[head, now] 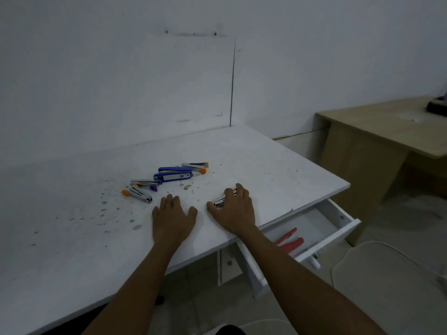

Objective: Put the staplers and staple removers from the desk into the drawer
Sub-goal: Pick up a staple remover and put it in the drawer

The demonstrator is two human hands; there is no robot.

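Note:
On the white desk (pixel 72 238) lies a cluster of tools: two blue staplers (pixel 173 176), a metal staple remover with orange tips (pixel 197 166), another with a purple tip (pixel 146 184), and one with an orange end (pixel 137 195). My right hand (pixel 233 210) rests on the desk near its right edge, fingers closed over a metal staple remover (pixel 221 200) that is mostly hidden under them. My left hand (pixel 173 217) lies flat on the desk with fingers apart, holding nothing. The white drawer (pixel 338 228) stands pulled out under the desk's right edge, with red-handled tools (pixel 291 240) inside.
Small debris and specks are scattered over the desk's middle and left. A wooden desk (pixel 387 131) stands to the right with a dark object on it. A pale chair seat (pixel 387 286) sits below the drawer. The wall runs close behind the desk.

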